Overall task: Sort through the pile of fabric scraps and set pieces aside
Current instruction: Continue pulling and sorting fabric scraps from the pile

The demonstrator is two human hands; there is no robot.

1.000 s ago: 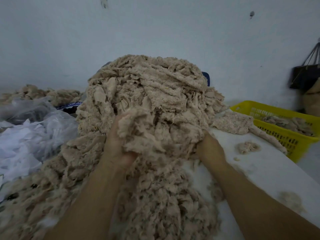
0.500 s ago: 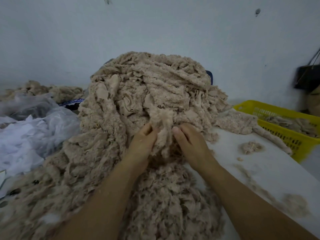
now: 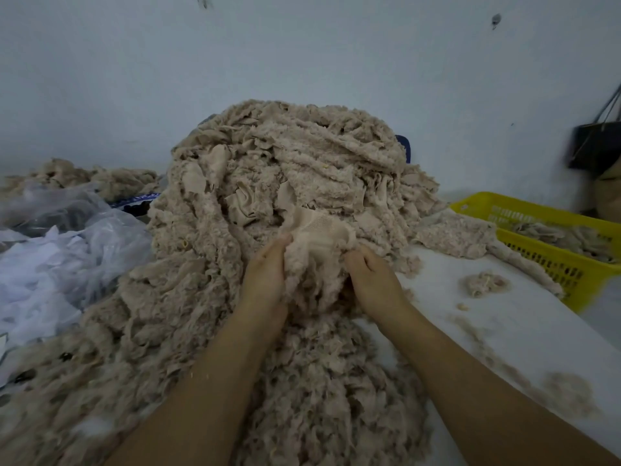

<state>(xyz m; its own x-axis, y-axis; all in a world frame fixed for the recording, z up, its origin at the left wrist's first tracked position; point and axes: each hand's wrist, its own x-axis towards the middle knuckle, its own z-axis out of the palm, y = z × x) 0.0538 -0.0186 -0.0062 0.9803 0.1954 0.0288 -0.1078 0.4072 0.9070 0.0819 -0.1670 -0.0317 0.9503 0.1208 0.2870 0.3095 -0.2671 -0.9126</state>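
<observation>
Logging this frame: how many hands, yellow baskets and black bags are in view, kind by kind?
Hands: 2, the left hand and the right hand, both holding one beige scrap
Yellow baskets: 1, the yellow basket at the right
Black bags: 1, the black bag hanging by the wall
Total: 4

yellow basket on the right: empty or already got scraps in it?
Partly filled: beige scraps lie inside the yellow basket, below its rim. Its far end runs out of frame, so total amount: cannot tell.
</observation>
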